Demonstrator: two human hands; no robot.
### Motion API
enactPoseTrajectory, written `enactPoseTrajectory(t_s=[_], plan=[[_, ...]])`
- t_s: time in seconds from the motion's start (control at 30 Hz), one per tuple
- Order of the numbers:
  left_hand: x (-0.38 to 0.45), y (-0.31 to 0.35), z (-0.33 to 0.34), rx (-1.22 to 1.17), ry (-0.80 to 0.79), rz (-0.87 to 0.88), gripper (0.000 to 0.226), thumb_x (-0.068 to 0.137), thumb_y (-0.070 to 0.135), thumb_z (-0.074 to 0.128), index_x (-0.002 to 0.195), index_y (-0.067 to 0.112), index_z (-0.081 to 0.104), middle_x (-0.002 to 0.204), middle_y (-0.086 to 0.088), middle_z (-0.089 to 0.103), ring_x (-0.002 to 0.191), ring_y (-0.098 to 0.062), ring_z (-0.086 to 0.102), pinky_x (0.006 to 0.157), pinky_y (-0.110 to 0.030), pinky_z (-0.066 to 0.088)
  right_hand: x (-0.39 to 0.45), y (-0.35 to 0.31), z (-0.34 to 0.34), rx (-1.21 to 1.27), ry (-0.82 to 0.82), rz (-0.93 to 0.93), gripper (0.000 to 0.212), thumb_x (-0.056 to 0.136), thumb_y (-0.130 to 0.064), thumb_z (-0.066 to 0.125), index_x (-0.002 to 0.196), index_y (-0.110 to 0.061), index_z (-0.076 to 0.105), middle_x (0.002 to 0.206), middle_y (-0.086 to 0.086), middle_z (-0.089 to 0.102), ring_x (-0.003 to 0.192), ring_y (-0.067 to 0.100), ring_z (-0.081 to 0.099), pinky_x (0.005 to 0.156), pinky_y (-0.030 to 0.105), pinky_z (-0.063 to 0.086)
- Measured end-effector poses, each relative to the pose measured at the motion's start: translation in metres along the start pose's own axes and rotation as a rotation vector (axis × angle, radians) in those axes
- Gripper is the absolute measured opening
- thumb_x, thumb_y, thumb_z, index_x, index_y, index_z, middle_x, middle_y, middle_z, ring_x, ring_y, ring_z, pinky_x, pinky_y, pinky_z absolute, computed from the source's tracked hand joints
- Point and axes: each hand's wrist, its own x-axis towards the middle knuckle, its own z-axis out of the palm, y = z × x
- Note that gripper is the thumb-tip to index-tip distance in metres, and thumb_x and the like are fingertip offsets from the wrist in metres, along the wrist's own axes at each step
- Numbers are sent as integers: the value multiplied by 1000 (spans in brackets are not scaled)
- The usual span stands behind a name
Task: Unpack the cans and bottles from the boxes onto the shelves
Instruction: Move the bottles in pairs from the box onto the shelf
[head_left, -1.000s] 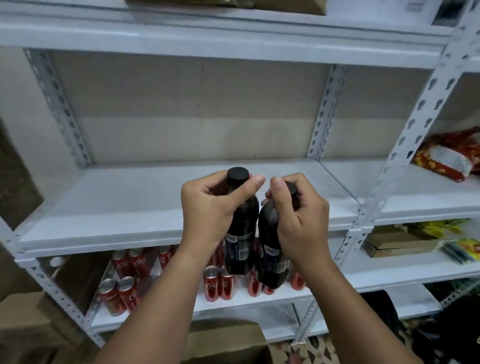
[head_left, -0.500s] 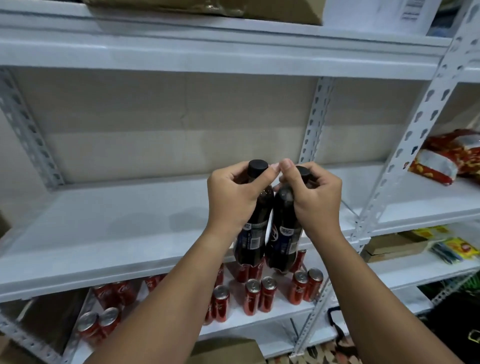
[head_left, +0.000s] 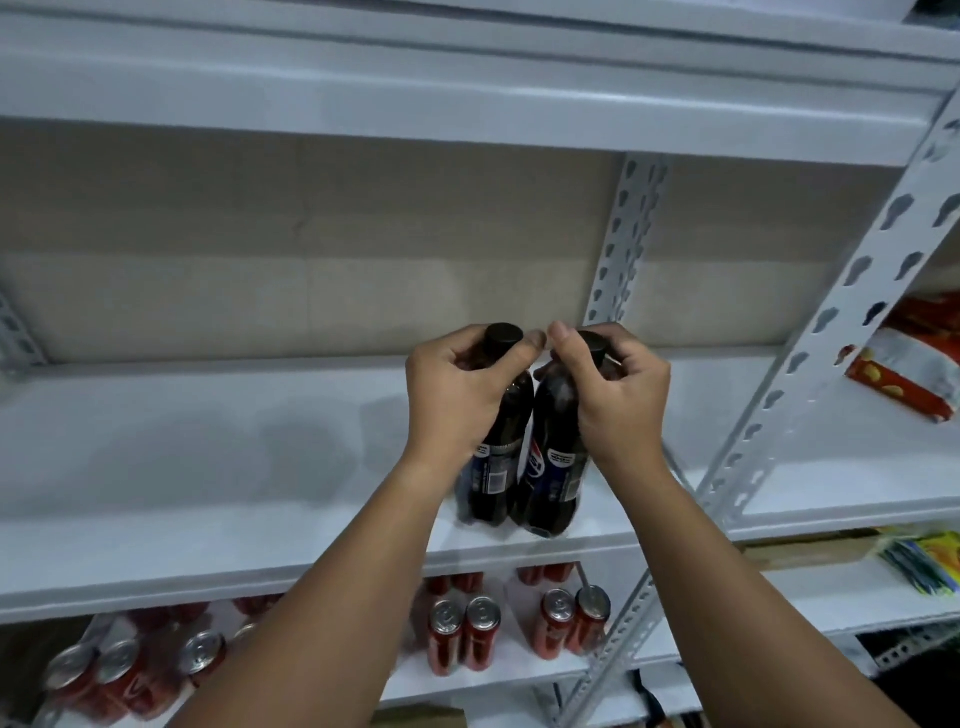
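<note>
Left hand (head_left: 457, 400) is gripping one Pepsi bottle (head_left: 493, 467) by the neck; right hand (head_left: 618, 395) is gripping another (head_left: 553, 467). Both are touching, over the white shelf (head_left: 208, 467).

I see the middle shelf (head_left: 182, 467) bare to the left of my two bottles (head_left: 524, 467), open right back to the wall. To the right, the slotted upright (head_left: 810, 364) blocks sideways passage. Overhead, the upper shelf (head_left: 467, 104) limits lift.

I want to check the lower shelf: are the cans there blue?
No, the cans on the lower shelf under the two dark bottles are red with silver tops.
</note>
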Motion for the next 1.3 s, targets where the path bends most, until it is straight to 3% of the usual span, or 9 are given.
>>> enactPoseTrajectory(t_s=[0.23, 0.33, 0.43, 0.57, 0.7, 0.93, 1.0, 1.13, 1.3], plan=[[-9, -8, 5, 52, -18, 30, 28, 91, 39, 75, 112, 20, 75, 106, 2, 78, 105, -17, 72, 99, -42, 56, 0, 13, -12, -77, 3, -63, 38, 92, -50, 63, 100, -14, 70, 81, 0, 73, 79, 19, 72, 75, 41, 58], [-30, -24, -11, 172, -88, -4, 61, 88, 51, 71, 144, 35, 52, 133, 17, 64, 127, -4, 59, 106, -30, 48, -29, 19, -20, -71, -49, -20, 54, 88, -51, 66, 132, -21, 54, 114, -17, 66, 109, 8, 66, 92, 27, 54], [-64, -51, -26, 270, -91, -102, 83, 83, 45, 82, 151, 45, 35, 142, 28, 52, 131, 7, 50, 105, -25, 48, -75, 40, -33, -172, -166, 126, 86, 81, -49, 81, 148, -37, 30, 136, -25, 48, 125, -4, 51, 97, 11, 45], [-81, -82, -26, 395, -61, -144, 79, 81, 29, 86, 145, 43, 44, 125, 28, 65, 114, 5, 63, 97, -27, 56, -104, 74, -40, -338, -177, 206, 75, 81, -42, 81, 140, -44, 35, 134, -17, 53, 121, -5, 52, 95, 15, 47], [-60, -93, -15, 390, -67, -74, 72, 83, 17, 85, 142, 36, 50, 114, 25, 71, 106, 3, 68, 88, -13, 53, -89, 93, -37, -429, -169, 190, 68, 86, -42, 75, 143, -28, 42, 128, -10, 56, 118, 4, 54, 93, 18, 47], [3, -125, 12, 381, -71, -42, 71, 85, 16, 82, 126, 62, 47, 111, 29, 69, 104, 8, 66, 86, -16, 55, -12, 141, -23, -467, -158, 229, 64, 84, -33, 80, 138, -25, 47, 123, -3, 62, 107, 14, 61, 78, 28, 49], [22, -137, 17, 395, -67, 9, 69, 86, 13, 80, 131, 54, 48, 115, 22, 70, 107, 5, 66, 86, -16, 54, 14, 155, -18, -497, -161, 256, 62, 80, -32, 83, 132, -27, 50, 121, -7, 63, 103, 11, 60, 74, 24, 44], [53, -166, 25, 426, -51, 85, 64, 90, 18, 79, 145, 28, 49, 126, 10, 68, 115, -1, 65, 94, -21, 55, 41, 183, -9, -464, -154, 212, 61, 79, -31, 81, 132, -29, 49, 122, -5, 64, 110, 16, 63, 88, 39, 54], [83, -190, 31, 471, -26, 70, 71, 90, 28, 79, 151, 23, 43, 132, 6, 66, 117, 0, 63, 99, -24, 54, 64, 199, -3, -492, -144, 204, 66, 84, -26, 79, 141, -18, 46, 132, 8, 60, 117, 25, 60, 90, 27, 43]])
